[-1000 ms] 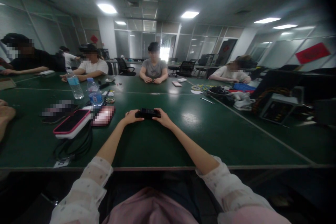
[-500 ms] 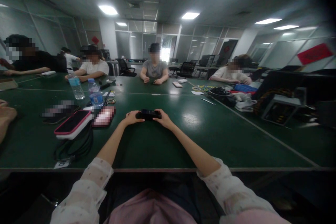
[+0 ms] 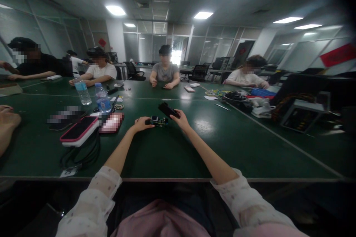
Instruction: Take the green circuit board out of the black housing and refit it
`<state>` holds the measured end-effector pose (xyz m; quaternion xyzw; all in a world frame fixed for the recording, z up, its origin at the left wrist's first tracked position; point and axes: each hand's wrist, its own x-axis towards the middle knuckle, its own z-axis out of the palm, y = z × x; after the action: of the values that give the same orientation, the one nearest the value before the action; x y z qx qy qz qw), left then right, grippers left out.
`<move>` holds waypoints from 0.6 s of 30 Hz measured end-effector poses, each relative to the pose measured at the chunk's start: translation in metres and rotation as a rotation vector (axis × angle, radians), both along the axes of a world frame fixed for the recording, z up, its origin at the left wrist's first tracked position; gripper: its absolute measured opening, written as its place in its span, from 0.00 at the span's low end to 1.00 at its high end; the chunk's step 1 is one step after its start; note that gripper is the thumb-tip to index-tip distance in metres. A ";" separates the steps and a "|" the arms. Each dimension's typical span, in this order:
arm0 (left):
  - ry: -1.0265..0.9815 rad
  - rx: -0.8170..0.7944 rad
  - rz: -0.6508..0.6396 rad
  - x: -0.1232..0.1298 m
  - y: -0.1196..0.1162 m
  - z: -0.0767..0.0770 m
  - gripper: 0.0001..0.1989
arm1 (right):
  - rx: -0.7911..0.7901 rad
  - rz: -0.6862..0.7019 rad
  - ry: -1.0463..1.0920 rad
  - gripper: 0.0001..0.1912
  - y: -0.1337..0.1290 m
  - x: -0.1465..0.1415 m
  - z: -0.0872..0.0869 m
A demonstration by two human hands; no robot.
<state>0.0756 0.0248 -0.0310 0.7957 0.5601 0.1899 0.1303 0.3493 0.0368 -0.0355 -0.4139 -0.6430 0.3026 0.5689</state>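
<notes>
My left hand (image 3: 141, 124) is closed on the left end of a small green circuit board (image 3: 160, 122), which carries a square silver-edged dark part on top. The board is low over the green table (image 3: 167, 155); I cannot tell whether it rests on it. Up and to the right, my right hand (image 3: 180, 120) grips a black plastic cover (image 3: 167, 110) by its lower right end. The cover is tilted and apart from the board. Its inner side cannot be made out.
Left of my hands lie a pink-edged phone (image 3: 79, 129) on a white box, a black cable (image 3: 83, 157) and a pixelated pink item (image 3: 111, 123). Two water bottles (image 3: 102, 98) stand behind. A person's hand (image 3: 9, 120) rests at far left. At right are cables (image 3: 236, 97) and a metal case (image 3: 302, 114).
The black cover has come off the device, lifted up and tilted by my right hand. The circuit board now shows in my left hand, which has stayed about where it was.
</notes>
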 end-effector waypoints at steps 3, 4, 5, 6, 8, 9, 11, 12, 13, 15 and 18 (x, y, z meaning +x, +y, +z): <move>0.009 -0.005 -0.018 0.000 0.000 0.001 0.29 | 0.022 -0.233 -0.038 0.28 0.005 0.012 -0.001; 0.011 -0.009 -0.021 0.000 0.000 0.002 0.29 | 0.032 -0.301 -0.072 0.28 0.007 0.016 -0.002; 0.011 -0.009 -0.024 0.000 0.000 0.002 0.29 | 0.037 -0.352 -0.112 0.28 0.008 0.019 -0.003; 0.010 -0.007 -0.025 0.000 0.000 0.001 0.29 | 0.037 -0.392 -0.155 0.28 0.008 0.021 -0.004; 0.008 -0.001 -0.018 0.001 0.000 0.001 0.29 | 0.026 -0.443 -0.239 0.27 0.008 0.023 -0.006; 0.008 0.002 -0.010 0.001 0.000 0.000 0.29 | 0.019 -0.458 -0.275 0.27 0.006 0.024 -0.007; 0.010 0.007 0.006 0.002 0.001 -0.001 0.29 | 0.010 -0.469 -0.334 0.26 0.003 0.023 -0.009; 0.012 0.006 0.010 0.002 0.001 -0.001 0.30 | 0.007 -0.469 -0.358 0.26 0.002 0.023 -0.009; 0.013 0.005 0.013 0.002 0.001 -0.002 0.30 | 0.001 -0.464 -0.381 0.26 0.001 0.022 -0.011; 0.015 0.007 0.013 0.001 0.002 -0.002 0.30 | -0.013 -0.446 -0.423 0.25 0.000 0.021 -0.013; 0.014 0.014 -0.001 0.001 0.003 -0.002 0.30 | -0.012 -0.424 -0.459 0.25 0.001 0.021 -0.017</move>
<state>0.0762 0.0278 -0.0332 0.7983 0.5592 0.1882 0.1210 0.3704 0.0375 -0.0526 -0.5995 -0.6523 0.0796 0.4569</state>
